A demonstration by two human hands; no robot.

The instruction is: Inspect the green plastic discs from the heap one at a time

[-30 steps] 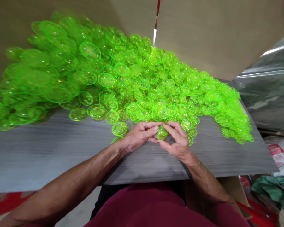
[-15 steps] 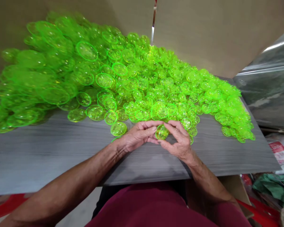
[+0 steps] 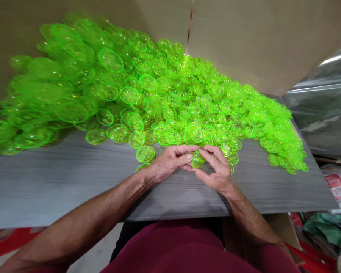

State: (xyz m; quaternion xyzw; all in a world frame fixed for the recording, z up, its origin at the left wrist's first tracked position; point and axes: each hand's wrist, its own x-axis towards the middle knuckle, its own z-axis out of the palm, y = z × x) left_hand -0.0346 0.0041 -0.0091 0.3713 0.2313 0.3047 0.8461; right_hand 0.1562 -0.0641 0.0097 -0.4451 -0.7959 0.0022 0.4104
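Green clear piece (image 3: 197, 159) clamped between left hand (image 3: 170, 162) and right hand (image 3: 218, 170), toward the front edge of the tabletop (image 3: 59, 182), long axis seemingly front-to-back; red-and-white packaging (image 3: 335, 182) bears blurred lettering.

The person wears a plain maroon top (image 3: 173, 250) of smooth-looking cloth, rounded over the front. Its right sleeve (image 3: 275, 258), in the same maroon, ends near the elbow; a sliver of left sleeve (image 3: 45, 269) shows at the frame's bottom edge. Below the top is a black garment (image 3: 124, 239), probably trousers, though too little shows to be certain. Both forearms are bare and lean, narrowing to creased wrists. The left hand (image 3: 170, 161) and right hand (image 3: 218, 172) are bare, with slender fingers.
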